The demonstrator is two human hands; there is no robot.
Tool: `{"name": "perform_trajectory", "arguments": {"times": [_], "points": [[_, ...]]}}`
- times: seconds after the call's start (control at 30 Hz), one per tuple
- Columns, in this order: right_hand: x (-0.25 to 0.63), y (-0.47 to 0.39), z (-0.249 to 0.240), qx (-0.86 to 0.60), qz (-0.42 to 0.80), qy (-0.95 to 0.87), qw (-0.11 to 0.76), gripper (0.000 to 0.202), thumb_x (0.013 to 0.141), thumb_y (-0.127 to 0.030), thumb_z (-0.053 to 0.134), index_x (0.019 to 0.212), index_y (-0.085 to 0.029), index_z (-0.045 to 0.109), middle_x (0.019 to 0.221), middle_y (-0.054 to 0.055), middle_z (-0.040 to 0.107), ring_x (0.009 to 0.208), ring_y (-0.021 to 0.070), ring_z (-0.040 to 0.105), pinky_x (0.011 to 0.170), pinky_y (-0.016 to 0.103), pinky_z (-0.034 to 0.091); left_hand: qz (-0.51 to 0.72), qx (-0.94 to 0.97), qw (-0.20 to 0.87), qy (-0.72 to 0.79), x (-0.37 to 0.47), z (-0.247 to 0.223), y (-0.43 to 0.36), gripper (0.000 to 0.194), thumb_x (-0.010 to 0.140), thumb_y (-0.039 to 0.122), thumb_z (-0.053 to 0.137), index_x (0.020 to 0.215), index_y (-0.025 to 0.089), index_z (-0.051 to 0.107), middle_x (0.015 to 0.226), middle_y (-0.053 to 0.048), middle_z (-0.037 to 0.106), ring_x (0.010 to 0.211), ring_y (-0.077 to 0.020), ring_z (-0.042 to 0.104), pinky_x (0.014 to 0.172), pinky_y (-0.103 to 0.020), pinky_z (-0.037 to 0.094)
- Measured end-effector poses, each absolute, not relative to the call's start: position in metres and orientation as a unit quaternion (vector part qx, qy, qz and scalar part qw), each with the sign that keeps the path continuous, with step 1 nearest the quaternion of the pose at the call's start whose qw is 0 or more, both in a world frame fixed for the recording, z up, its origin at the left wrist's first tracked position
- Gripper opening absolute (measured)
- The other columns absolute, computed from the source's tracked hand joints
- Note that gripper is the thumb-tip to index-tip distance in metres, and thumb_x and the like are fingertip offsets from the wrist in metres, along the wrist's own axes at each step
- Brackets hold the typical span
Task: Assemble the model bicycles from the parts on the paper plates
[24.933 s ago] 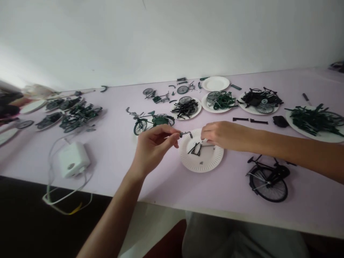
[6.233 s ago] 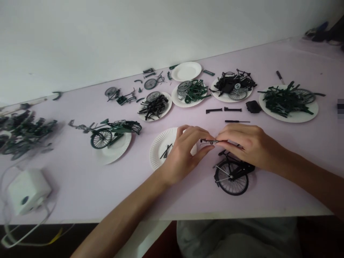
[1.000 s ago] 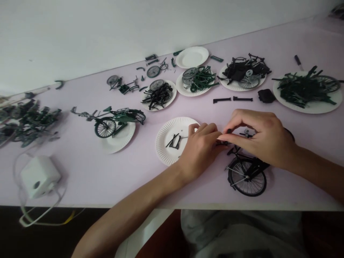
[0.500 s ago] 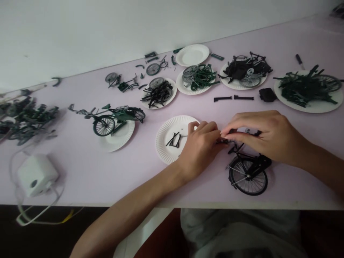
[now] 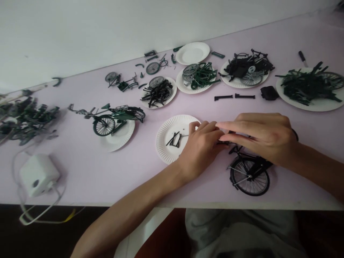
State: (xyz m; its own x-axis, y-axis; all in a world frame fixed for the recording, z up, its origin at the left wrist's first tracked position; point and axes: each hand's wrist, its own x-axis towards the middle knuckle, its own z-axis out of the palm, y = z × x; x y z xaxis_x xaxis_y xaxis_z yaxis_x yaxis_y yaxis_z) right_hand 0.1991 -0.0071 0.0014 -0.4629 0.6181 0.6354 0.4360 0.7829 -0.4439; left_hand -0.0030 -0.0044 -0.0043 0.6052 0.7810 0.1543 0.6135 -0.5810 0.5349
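Lilac bench [image 5: 115,179] here, with a black model bicycle [image 5: 255,168] on it near the front edge, partly hidden by the right hand [image 5: 262,136]. The left hand [image 5: 199,150] looks to have its grip clamped on a small dark part [image 5: 223,143] right beside the bicycle. Just now the right hand's forefinger straightened, so I'd guess they're adjusting their hold. Can't tell if that grip's closed on anything.

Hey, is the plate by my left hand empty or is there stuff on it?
Not empty: a few thin black parts lie on the plate. Your left hand covers its lower right, so anything there can't be seen.
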Motion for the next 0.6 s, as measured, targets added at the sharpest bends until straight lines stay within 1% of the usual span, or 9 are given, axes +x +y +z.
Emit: {"name": "perform_trajectory", "arguments": {"times": [0.07, 0.13, 0.2, 0.23, 0.3, 0.33, 0.37, 0.5, 0.6], "points": [[0.201, -0.006, 0.005, -0.305, 0.165, -0.845, 0.408, 0.043, 0.098, -0.015, 0.067, 0.136, -0.035, 0.069, 0.104, -0.001, 0.08, 0.091, 0.0184, 0.075, 0.081, 0.033, 0.061, 0.206, 0.867, 0.217, 0.4, -0.003, -0.008, -0.004, 0.005, 0.097, 0.015, 0.07, 0.094, 0.019, 0.069, 0.1, -0.002, 0.071, 0.095, -0.0206, 0.059, 0.09, -0.04, 0.034], [0.202, -0.006, 0.012, -0.32, 0.239, -0.828, 0.393, 0.038, 0.1, -0.015, 0.063, 0.131, -0.034, 0.072, 0.111, -0.001, 0.08, 0.1, 0.0188, 0.076, 0.088, 0.034, 0.062, 0.22, 0.863, 0.223, 0.397, -0.004, -0.012, -0.002, 0.007, 0.095, 0.014, 0.072, 0.096, 0.02, 0.07, 0.099, -0.001, 0.071, 0.094, -0.0201, 0.059, 0.089, -0.04, 0.034], [0.202, -0.007, 0.019, -0.362, 0.299, -0.797, 0.379, 0.026, 0.099, -0.02, 0.067, 0.117, -0.034, 0.078, 0.106, -0.003, 0.082, 0.095, 0.0178, 0.078, 0.084, 0.032, 0.064, 0.22, 0.859, 0.235, 0.398, -0.004, -0.014, 0.0, 0.006, 0.094, 0.016, 0.075, 0.094, 0.021, 0.071, 0.092, 0.0, 0.069, 0.09, -0.0189, 0.058, 0.087, -0.039, 0.034], [0.201, -0.008, 0.022, -0.385, 0.318, -0.781, 0.376, 0.018, 0.096, -0.023, 0.072, 0.108, -0.033, 0.081, 0.1, -0.004, 0.083, 0.089, 0.017, 0.078, 0.078, 0.03, 0.064, 0.215, 0.858, 0.241, 0.399, -0.005, -0.013, 0.001, 0.006, 0.094, 0.018, 0.075, 0.091, 0.02, 0.072, 0.088, 0.0, 0.068, 0.087, -0.0183, 0.057, 0.087, -0.039, 0.034], [0.199, -0.009, 0.025, -0.422, 0.333, -0.758, 0.37, 0.005, 0.09, -0.025, 0.079, 0.093, -0.029, 0.081, 0.089, -0.004, 0.082, 0.077, 0.0154, 0.076, 0.067, 0.027, 0.061, 0.202, 0.857, 0.25, 0.403, -0.005, -0.011, 0.001, 0.011, 0.094, 0.022, 0.076, 0.084, 0.02, 0.072, 0.083, 0.0, 0.065, 0.082, -0.017, 0.056, 0.086, -0.038, 0.034], [0.198, -0.01, 0.026, -0.435, 0.329, -0.752, 0.37, 0.004, 0.089, -0.024, 0.081, 0.087, -0.027, 0.079, 0.084, -0.004, 0.081, 0.073, 0.0142, 0.074, 0.063, 0.025, 0.06, 0.197, 0.857, 0.251, 0.405, -0.005, -0.009, 0.001, 0.014, 0.095, 0.023, 0.075, 0.082, 0.019, 0.072, 0.082, 0.0, 0.064, 0.081, -0.0164, 0.055, 0.086, -0.038, 0.034], [0.197, -0.01, 0.025, -0.444, 0.323, -0.751, 0.368, 0.007, 0.088, -0.022, 0.082, 0.084, -0.025, 0.076, 0.081, -0.003, 0.079, 0.071, 0.0129, 0.072, 0.062, 0.024, 0.058, 0.193, 0.858, 0.248, 0.407, -0.005, -0.008, 0.001, 0.016, 0.095, 0.024, 0.075, 0.081, 0.018, 0.071, 0.083, 0.0, 0.064, 0.081, -0.016, 0.055, 0.085, -0.038, 0.034], [0.194, -0.009, 0.018, -0.44, 0.296, -0.764, 0.368, 0.016, 0.089, -0.02, 0.08, 0.081, -0.021, 0.067, 0.078, -0.003, 0.074, 0.069, 0.0084, 0.066, 0.06, 0.02, 0.054, 0.181, 0.862, 0.233, 0.412, -0.004, -0.005, 0.0, 0.018, 0.096, 0.022, 0.073, 0.079, 0.017, 0.071, 0.081, 0.001, 0.062, 0.079, -0.0153, 0.053, 0.085, -0.037, 0.033], [0.193, -0.009, 0.015, -0.413, 0.283, -0.778, 0.38, 0.014, 0.091, -0.017, 0.078, 0.085, -0.022, 0.066, 0.081, -0.003, 0.075, 0.072, 0.0075, 0.068, 0.065, 0.02, 0.056, 0.184, 0.866, 0.231, 0.403, -0.005, -0.008, 0.002, 0.017, 0.096, 0.023, 0.074, 0.08, 0.017, 0.071, 0.082, 0.0, 0.062, 0.08, -0.0157, 0.055, 0.085, -0.037, 0.032]]}}
